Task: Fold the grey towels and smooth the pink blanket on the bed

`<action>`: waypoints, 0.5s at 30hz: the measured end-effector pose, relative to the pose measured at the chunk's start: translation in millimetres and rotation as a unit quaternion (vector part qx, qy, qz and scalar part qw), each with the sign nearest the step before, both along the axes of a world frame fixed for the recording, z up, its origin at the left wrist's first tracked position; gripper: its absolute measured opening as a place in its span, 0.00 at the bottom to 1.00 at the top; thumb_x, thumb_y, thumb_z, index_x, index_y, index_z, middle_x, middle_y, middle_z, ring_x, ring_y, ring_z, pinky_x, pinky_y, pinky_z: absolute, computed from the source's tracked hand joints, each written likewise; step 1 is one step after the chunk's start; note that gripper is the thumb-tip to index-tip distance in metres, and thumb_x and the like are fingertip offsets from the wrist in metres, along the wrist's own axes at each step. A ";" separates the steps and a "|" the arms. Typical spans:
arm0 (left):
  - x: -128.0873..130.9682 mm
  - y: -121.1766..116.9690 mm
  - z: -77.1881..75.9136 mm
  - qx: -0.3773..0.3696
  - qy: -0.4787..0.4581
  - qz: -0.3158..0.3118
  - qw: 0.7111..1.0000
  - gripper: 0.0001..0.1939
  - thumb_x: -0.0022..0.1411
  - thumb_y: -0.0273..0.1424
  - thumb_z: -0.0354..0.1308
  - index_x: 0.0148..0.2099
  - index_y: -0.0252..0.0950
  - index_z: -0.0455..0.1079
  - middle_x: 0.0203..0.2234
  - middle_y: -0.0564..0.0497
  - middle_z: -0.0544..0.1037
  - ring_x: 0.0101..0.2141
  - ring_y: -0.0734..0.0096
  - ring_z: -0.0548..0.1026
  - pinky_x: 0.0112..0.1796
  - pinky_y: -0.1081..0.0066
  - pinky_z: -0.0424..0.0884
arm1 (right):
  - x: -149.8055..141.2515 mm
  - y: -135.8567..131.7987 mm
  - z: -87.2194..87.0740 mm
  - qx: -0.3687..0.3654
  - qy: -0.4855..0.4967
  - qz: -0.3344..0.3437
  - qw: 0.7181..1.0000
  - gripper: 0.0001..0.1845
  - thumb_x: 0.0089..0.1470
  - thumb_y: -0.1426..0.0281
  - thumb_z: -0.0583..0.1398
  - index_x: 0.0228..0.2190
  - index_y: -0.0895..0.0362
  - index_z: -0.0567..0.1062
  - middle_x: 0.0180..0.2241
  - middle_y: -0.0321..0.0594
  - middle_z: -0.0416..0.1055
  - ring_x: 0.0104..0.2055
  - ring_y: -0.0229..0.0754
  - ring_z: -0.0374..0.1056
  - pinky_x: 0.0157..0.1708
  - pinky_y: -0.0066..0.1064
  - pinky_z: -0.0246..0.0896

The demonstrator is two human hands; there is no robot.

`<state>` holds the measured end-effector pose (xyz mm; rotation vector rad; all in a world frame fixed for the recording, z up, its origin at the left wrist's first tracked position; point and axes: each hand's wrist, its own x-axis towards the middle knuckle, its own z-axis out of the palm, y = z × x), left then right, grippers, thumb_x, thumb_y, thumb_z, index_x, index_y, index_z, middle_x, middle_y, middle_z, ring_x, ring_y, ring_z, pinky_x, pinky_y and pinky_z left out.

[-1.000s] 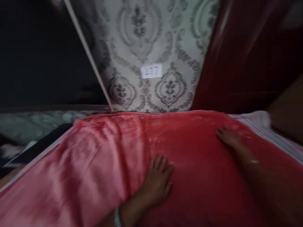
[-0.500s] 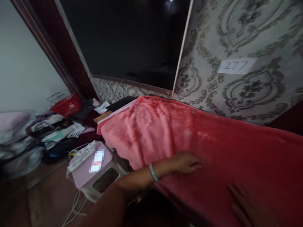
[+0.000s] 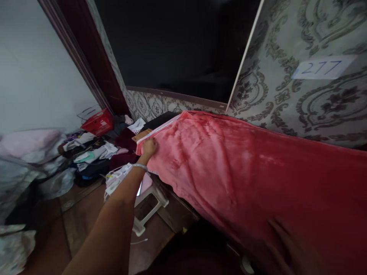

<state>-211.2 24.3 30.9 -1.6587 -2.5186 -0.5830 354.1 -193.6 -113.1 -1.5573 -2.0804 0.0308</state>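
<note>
Beyond the left hand (image 3: pixel 149 147), a large dark screen (image 3: pixel 183 49) stands before grey wallpaper (image 3: pixel 283 107) with an ornate pattern, which runs on beyond the right hand (image 3: pixel 286 240). Left of the left hand, a dark red frame (image 3: pixel 90 47) borders a plain pale wall (image 3: pixel 34 72); below it, a white-legged stool (image 3: pixel 147 181) stands on brown floor (image 3: pixel 88 202). The light is dim.
</note>
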 end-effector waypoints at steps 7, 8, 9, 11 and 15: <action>-17.4 25.7 -8.9 -0.040 0.062 0.020 0.997 0.23 0.65 0.38 0.50 0.50 0.24 0.75 0.46 0.27 0.79 0.48 0.44 0.78 0.43 0.58 0.72 | -43.0 7.4 35.8 0.029 0.008 -0.025 0.999 0.18 0.66 0.58 0.53 0.40 0.54 0.79 0.40 0.47 0.76 0.42 0.51 0.71 0.43 0.43 0.67; -18.9 31.1 -11.0 -0.048 0.057 0.024 0.997 0.24 0.65 0.39 0.50 0.50 0.25 0.75 0.45 0.29 0.80 0.46 0.45 0.78 0.41 0.60 0.72 | -47.2 8.3 39.7 0.035 0.008 -0.023 0.999 0.18 0.67 0.59 0.52 0.38 0.54 0.78 0.38 0.47 0.76 0.40 0.50 0.71 0.41 0.41 0.66; -20.8 35.8 -12.6 -0.057 0.047 0.025 0.997 0.23 0.65 0.40 0.49 0.50 0.27 0.75 0.43 0.31 0.81 0.44 0.47 0.79 0.40 0.61 0.72 | -50.4 9.0 42.6 0.039 0.008 -0.024 0.999 0.18 0.67 0.60 0.52 0.36 0.54 0.78 0.36 0.46 0.75 0.38 0.49 0.70 0.39 0.40 0.65; -25.6 42.4 -14.3 -0.067 0.027 0.025 0.997 0.22 0.66 0.39 0.49 0.48 0.29 0.76 0.41 0.33 0.82 0.42 0.50 0.79 0.39 0.63 0.71 | -53.8 9.7 45.5 0.036 0.010 -0.021 0.999 0.18 0.68 0.61 0.52 0.34 0.54 0.78 0.33 0.45 0.74 0.36 0.47 0.69 0.38 0.39 0.64; -39.3 44.1 -9.3 -0.046 0.013 0.024 0.999 0.21 0.67 0.37 0.48 0.48 0.29 0.75 0.43 0.34 0.81 0.45 0.50 0.79 0.41 0.63 0.72 | -51.9 10.5 44.0 0.032 0.026 -0.010 0.999 0.16 0.68 0.62 0.52 0.35 0.53 0.77 0.34 0.44 0.74 0.36 0.47 0.69 0.38 0.38 0.64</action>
